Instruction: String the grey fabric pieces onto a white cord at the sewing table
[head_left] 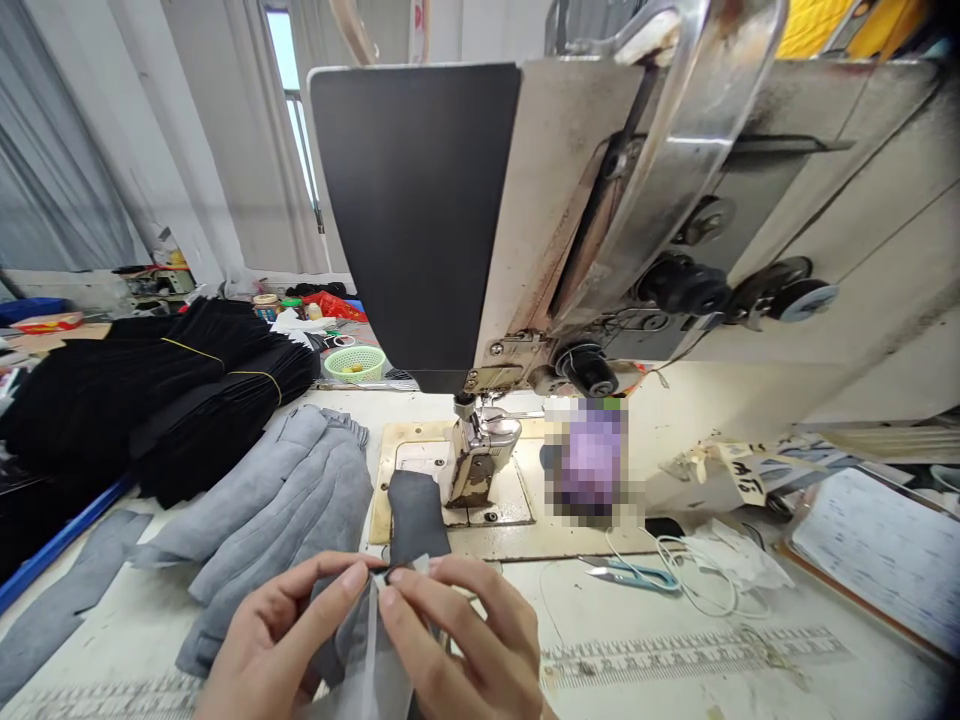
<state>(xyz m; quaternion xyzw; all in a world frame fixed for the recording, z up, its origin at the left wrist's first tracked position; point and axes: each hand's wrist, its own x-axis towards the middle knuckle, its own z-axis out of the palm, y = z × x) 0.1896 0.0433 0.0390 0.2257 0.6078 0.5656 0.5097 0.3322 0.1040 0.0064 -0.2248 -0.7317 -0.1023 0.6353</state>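
My left hand (277,640) and my right hand (465,640) meet at the bottom centre, thumbs and forefingers pinched together on a grey fabric piece (415,515). A pale translucent strip (373,640) hangs from the pinch between the hands. The fabric's far end lies on the bed of a sewing machine (600,200), just left of the presser foot (480,455). Both hands sit in front of the needle plate (420,455).
A stack of grey cut pieces (277,490) lies left of the hands. Bundled black pieces (150,390) are piled at far left. Thread snips (630,574) and a white cord lie to the right. A green basket (354,363) stands behind. Papers (877,550) at right.
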